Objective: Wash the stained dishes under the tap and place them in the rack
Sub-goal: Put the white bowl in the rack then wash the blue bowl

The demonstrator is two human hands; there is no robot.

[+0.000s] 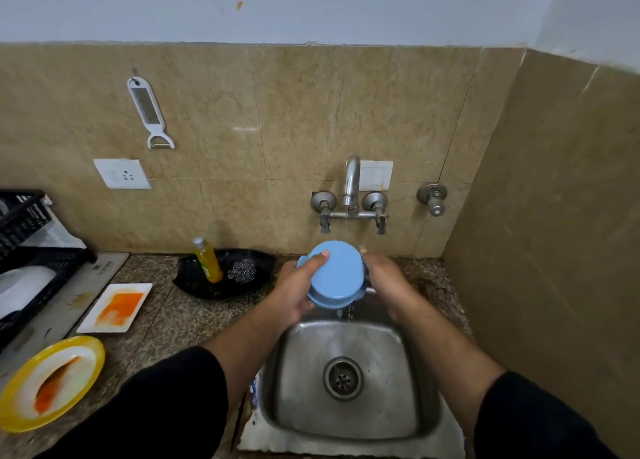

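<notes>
Blue bowl [334,275] was held upside down and tilted over the far edge of the steel sink [346,420], directly below the wall tap [351,188], from which a thin stream of water ran; drops fell from the bowl's near rim. The left hand [294,294] gripped the bowl from the left, thumb laid across its base and fingers curled under the rim. The right hand [386,282] lay against the bowl's right side, but its fingertips were hidden behind the bowl, so whether it gripped could not be told. On the counter to the left sat a white rectangular plate [116,308] smeared orange, and nearer, a yellow-rimmed plate [52,382] with an orange streak. At the far left edge stood the black rack [24,223]. Between the plates and the sink, against the wall, a black tray [197,285] held a yellow bottle [209,261] and a steel scrubber [242,271].
</notes>
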